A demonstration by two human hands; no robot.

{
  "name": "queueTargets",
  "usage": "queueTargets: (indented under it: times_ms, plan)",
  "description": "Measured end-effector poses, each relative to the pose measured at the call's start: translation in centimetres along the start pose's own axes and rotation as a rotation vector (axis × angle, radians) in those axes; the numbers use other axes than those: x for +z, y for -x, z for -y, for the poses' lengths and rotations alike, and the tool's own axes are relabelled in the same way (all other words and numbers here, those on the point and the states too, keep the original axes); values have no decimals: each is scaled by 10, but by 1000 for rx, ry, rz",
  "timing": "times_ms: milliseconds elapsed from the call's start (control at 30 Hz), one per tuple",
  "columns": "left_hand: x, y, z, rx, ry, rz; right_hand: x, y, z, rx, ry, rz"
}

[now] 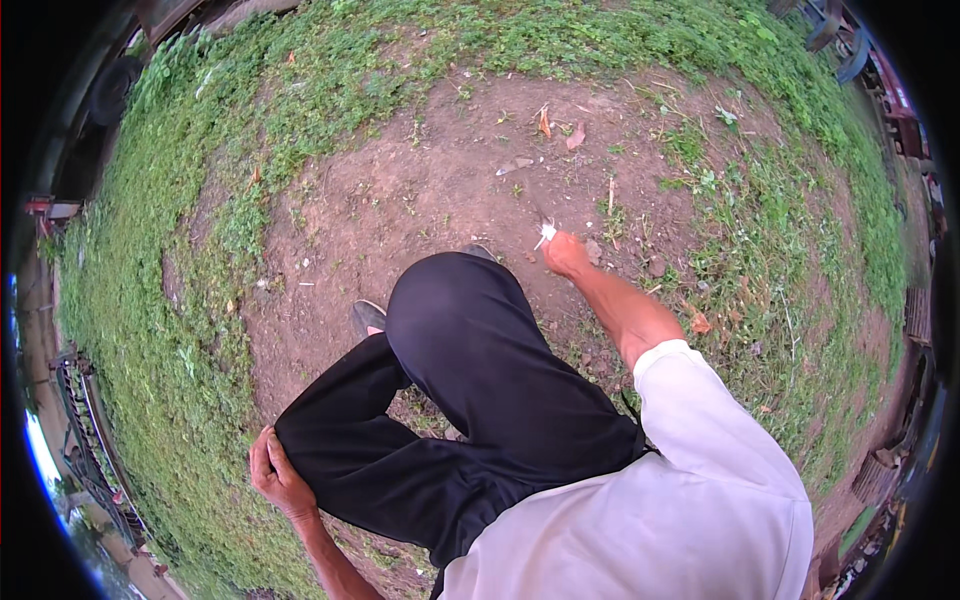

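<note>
My right hand (567,256) is closed, held low over the bare soil beyond my knees. From the fist pokes a small white-ended tool (548,232) with a thin dark tip pointing away from me; its exact kind is too small to make out. My left hand (282,478) rests against my left knee, its fingers lying on the black trousers (350,420) with nothing held in them. Beneath the right hand the soil (450,170) carries small weeds, bits of straw and dry leaves.
Low green weeds (180,330) surround the bare patch on the left, far and right sides. Dry brown leaves (575,137) lie on the soil ahead. My grey shoes (368,317) stand just past my knees. A blue metal object (853,57) sits at the far right edge.
</note>
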State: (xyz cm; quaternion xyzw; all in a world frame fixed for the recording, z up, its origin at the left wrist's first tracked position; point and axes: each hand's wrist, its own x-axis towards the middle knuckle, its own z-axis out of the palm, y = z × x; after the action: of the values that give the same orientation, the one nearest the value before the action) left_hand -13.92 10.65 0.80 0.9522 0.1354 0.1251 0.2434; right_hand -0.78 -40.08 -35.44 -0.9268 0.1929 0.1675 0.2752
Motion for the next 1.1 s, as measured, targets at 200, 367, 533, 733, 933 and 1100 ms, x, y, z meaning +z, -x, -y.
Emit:
queueTargets:
  times_ms: [200,367,533,733,933,1100]
  plan:
    - [5,-2,-5,-28,45,-14,6,115,-59,106,41,58]
    - [4,-4,-3,-27,28,6,-21,245,-144,248,143,125]
    - [1,-2,5,10,23,19,-66,392,-212,394,252,165]
    - [4,-5,5,28,14,26,-69,516,-228,609,186,130]
    - [-1,-5,17,23,9,19,-29,442,-176,602,-121,-115]
    - [4,-4,7,43,12,35,-24,273,-165,374,-139,-332]
